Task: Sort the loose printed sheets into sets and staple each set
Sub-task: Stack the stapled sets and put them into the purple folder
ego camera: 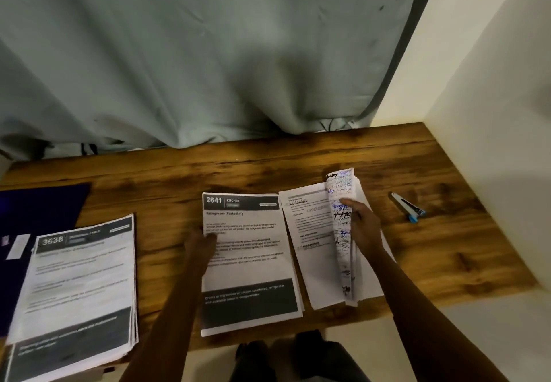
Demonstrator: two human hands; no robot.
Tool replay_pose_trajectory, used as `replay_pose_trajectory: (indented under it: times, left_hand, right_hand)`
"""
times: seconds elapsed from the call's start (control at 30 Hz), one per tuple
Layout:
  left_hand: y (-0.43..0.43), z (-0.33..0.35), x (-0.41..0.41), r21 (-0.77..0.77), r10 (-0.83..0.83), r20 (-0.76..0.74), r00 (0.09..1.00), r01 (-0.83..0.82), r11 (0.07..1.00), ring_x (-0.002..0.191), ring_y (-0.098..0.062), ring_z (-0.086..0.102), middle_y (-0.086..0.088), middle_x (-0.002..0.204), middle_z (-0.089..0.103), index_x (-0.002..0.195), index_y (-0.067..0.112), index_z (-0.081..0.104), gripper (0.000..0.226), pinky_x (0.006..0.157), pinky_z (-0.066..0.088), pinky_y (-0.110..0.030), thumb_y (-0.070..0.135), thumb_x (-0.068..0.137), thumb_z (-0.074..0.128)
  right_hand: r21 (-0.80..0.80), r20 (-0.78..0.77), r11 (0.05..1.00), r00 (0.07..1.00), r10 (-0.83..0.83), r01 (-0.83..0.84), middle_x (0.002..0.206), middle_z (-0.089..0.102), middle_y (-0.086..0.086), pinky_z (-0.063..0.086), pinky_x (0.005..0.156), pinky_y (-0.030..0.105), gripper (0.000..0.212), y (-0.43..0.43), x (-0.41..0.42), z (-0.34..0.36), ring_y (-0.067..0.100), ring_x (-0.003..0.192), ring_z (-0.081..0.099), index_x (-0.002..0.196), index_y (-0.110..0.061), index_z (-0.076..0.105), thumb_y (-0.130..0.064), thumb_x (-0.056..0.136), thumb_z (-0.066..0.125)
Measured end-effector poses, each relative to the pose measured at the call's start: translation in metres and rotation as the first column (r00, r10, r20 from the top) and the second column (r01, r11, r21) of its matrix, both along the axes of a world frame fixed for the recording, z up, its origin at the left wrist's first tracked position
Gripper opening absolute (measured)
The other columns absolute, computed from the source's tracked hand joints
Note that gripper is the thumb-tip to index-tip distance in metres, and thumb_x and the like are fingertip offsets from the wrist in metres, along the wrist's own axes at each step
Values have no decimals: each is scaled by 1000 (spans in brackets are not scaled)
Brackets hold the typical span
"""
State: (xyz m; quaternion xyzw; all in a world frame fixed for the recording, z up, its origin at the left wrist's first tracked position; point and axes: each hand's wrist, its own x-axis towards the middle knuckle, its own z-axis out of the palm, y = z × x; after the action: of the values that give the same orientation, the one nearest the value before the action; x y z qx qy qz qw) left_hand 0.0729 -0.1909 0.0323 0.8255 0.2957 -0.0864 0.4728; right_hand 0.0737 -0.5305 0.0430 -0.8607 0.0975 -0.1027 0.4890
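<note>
Hands: left (200, 246) rests on sheet (250, 265), right (363, 226) grips bundle (340, 190).

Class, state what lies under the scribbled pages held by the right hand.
A printed white sheet lies under the scribbled pages the right hand grips. Its right part, and any sheets beneath, are covered.

Three lots of printed sheets lie flat on the wood: at far left a thick stack headed 3638 (80, 277), overhanging the near edge, in the middle a thinner set headed 2641 KITCHEN (250, 262), where my left hand (201, 244) touches its left edge, and just right of that a pile of text pages (310, 232). On that pile my right hand (362, 226) holds a bunch of scribbled pages (343, 232) curled up and over. The stapler (408, 207), pale with a blue tip, lies alone further right.
</note>
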Motion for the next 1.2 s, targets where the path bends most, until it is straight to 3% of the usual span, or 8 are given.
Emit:
replay_pose_trajectory:
  times: [0.07, 0.17, 0.33, 0.5, 0.83, 0.97, 1.1, 1.2]
  left_hand:
    - [2, 12, 3, -3, -76, 32, 997, 76, 997, 87, -23, 61, -10, 104, 64, 112, 8, 58, 19, 72, 51, -37, 10, 93, 52]
    - [3, 37, 10, -112, -163, 60, 985, 169, 979, 91, -28, 67, -11, 101, 68, 104, 9, 61, 14, 79, 55, -46, 7, 92, 54]
    - [-2, 77, 24, -239, -209, -33, 977, 196, 951, 87, -29, 67, -14, 96, 68, 98, 11, 58, 10, 65, 54, -37, 5, 92, 52]
    - [5, 107, 39, -379, -256, -126, 959, 192, 905, 84, -29, 64, -14, 99, 64, 120, 3, 47, 26, 50, 55, -33, 8, 95, 48]
    - [-80, 62, 45, -449, -98, -122, 988, 33, 893, 85, -32, 70, -16, 104, 69, 110, 11, 56, 20, 70, 57, -48, 8, 90, 57]
    - [-124, 36, 18, -550, -62, -105, 992, -6, 835, 59, -19, 69, -8, 75, 73, 91, 8, 56, 11, 46, 55, -31, 13, 97, 48]
    - [-148, 11, 22, -395, 8, -70, 997, -35, 918, 78, -25, 64, -15, 99, 66, 92, 12, 56, 7, 62, 58, -33, 13, 96, 51]
    - [-161, -3, 30, -179, -34, -10, 999, 31, 983, 91, -28, 62, -17, 112, 64, 96, 15, 58, 5, 83, 54, -42, 15, 95, 53]
  right_hand:
    - [95, -74, 993, 995, -60, 67, 113, 64, 8, 51, 92, 41, 21, -6, 2, 3, 25, 107, 61, 112, -9, 63, -11, 96, 49]
    - [89, -119, 993, 991, -63, 74, 119, 61, 2, 51, 82, 24, 29, -17, 7, 12, 14, 107, 57, 117, -12, 61, -22, 90, 61]
    - [46, -142, 997, 989, -49, 56, 131, 55, 9, 50, 76, 20, 42, -38, 12, 21, 24, 116, 55, 127, -14, 56, -5, 87, 62]
    - [75, -130, 995, 990, -48, 59, 132, 54, 9, 44, 58, 4, 48, -54, 13, 35, 13, 106, 54, 131, -14, 52, 1, 87, 60]
    - [164, -137, 961, 970, -202, 223, 133, 55, 11, 54, 86, 45, 68, -78, 19, 68, 28, 112, 59, 142, -18, 34, 1, 83, 64]
    - [94, -143, 979, 976, -165, 179, 129, 57, 9, 57, 78, 40, 62, -84, 18, 76, 25, 105, 63, 140, -20, 37, -1, 86, 61]
    - [-29, -171, 991, 976, -136, 133, 125, 58, 8, 58, 77, 38, 58, -68, 15, 76, 23, 103, 63, 140, -22, 37, -6, 88, 58]
    - [-195, -225, 980, 972, -71, 27, 115, 59, 2, 52, 66, 21, 51, -43, 11, 66, 11, 90, 59, 139, -21, 35, -14, 92, 54]
